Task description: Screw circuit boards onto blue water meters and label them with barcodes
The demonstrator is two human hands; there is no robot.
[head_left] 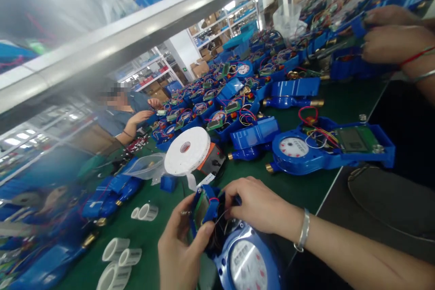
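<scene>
In front of me is a blue water meter point(249, 258) with a round white dial, its dial end toward the bottom edge. My left hand point(180, 240) is wrapped round the meter's blue display housing point(209, 208), thumb on the near side. A green circuit board with a small screen point(201, 208) sits in that housing, tilted up. From the right, my right hand point(256, 206) reaches into the open wiring space with fingers pinched together among thin wires point(221, 221). Its fingertips are partly hidden behind the housing.
Another open meter point(292, 147) lies on the green table point(306, 190). A white label roll point(186, 150) stands beside an orange-black device point(212, 159). White rings point(115, 249) lie at left. Many meters crowd the back. Co-workers' hands point(394, 38) are at right and across the table. A shelf rail point(136, 31) crosses above.
</scene>
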